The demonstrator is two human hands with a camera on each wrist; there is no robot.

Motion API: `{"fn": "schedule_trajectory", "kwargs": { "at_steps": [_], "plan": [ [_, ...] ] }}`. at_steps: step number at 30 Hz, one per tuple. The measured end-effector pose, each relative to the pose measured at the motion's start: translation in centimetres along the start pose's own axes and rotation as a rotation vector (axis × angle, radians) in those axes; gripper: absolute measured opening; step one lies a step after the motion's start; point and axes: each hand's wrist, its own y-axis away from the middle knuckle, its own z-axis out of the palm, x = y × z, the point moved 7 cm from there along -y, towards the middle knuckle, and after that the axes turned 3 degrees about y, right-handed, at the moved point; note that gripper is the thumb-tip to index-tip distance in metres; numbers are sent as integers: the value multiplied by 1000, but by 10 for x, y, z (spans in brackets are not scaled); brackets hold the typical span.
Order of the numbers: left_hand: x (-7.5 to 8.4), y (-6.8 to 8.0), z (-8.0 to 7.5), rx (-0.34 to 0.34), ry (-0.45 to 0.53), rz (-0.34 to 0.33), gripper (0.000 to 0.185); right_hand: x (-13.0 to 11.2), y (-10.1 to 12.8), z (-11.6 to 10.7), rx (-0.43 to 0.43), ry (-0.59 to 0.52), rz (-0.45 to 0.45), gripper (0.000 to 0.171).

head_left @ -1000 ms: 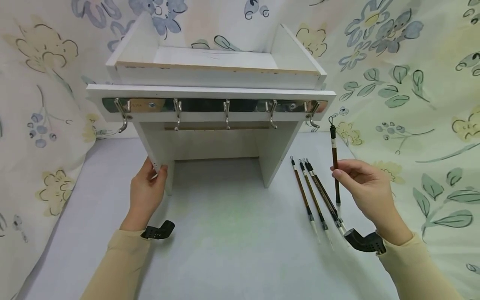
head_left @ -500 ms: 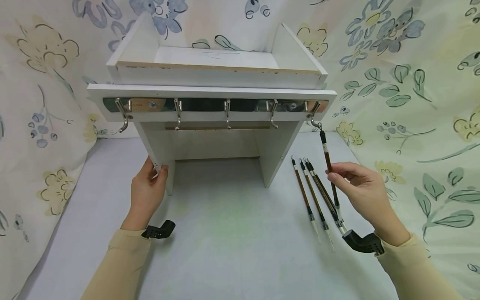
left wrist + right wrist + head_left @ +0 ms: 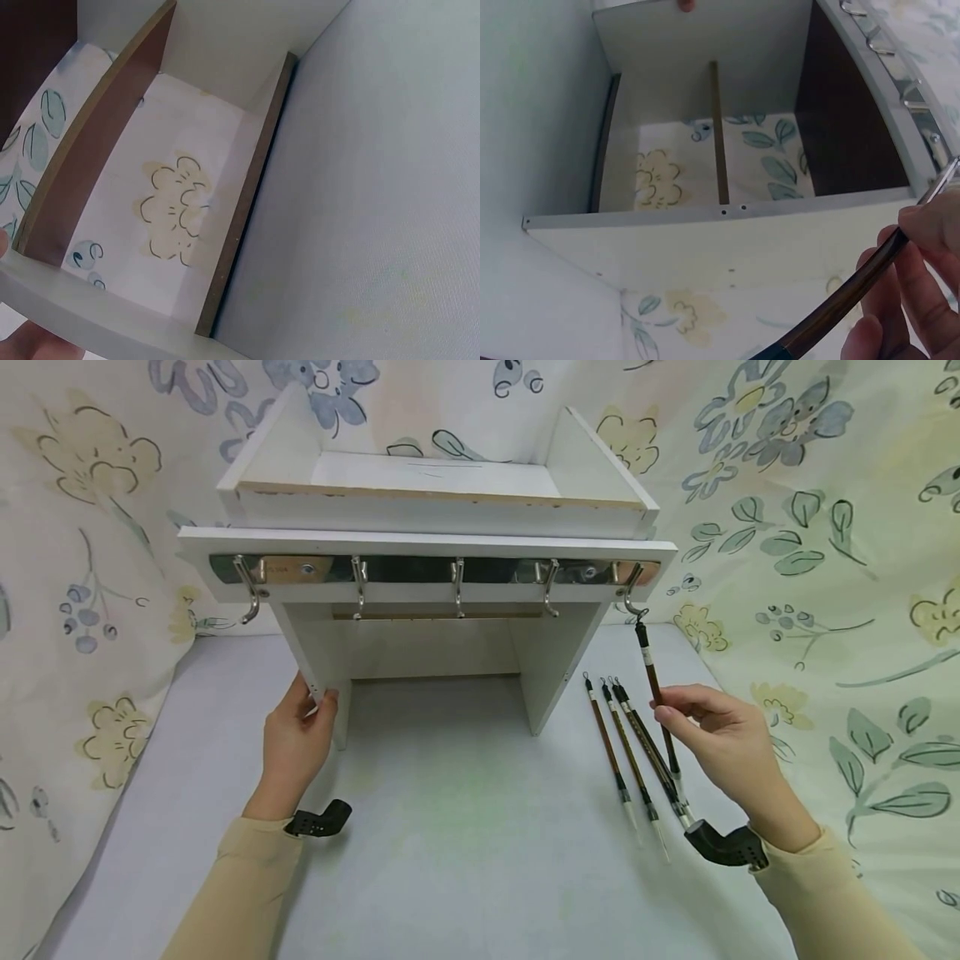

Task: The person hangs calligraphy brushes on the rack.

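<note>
Head view: hands well apart; left hand [image 3: 295, 752] grips the front edge of the left side panel [image 3: 303, 647] of a white shelf unit [image 3: 442, 518], thumb and fingers on either side; right hand [image 3: 727, 747] pinches a dark brush [image 3: 653, 681] by its handle, loop end up, slightly tilted. The loop meets the tip of the rightmost hook [image 3: 633, 589]; whether it bears weight cannot be told. Other brushes [image 3: 604, 727] lie on the table [image 3: 465, 860], between the unit and the right hand. Left wrist view: left-hand fingertips at the panel edge, lower left; a brown-faced board [image 3: 97, 142] crosses the interior. Right wrist view: thumb and fingers clamped on the brush handle, hooks at upper right.
</note>
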Motion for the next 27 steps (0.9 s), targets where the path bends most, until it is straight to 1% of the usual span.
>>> {"fn": "schedule_trajectory", "kwargs": {
  "at_steps": [4, 10, 14, 18, 27],
  "plan": [
    [-1, 0, 0, 1, -2, -1, 47, 0, 0, 1, 2, -13, -10, 24],
    [-1, 0, 0, -2, -4, -11, 48, 3, 0, 3, -15, -78, -29, 26],
    [-1, 0, 0, -3, -1, -16, 47, 6, 0, 5, -15, -48, -18, 26],
    [-1, 1, 0, 0, -4, -12, 48, 9, -1, 7, -15, -43, -11, 26],
    [-1, 1, 0, 4, -4, -10, 49, 16, -3, 18, -13, -106, -21, 28]
  ]
}}
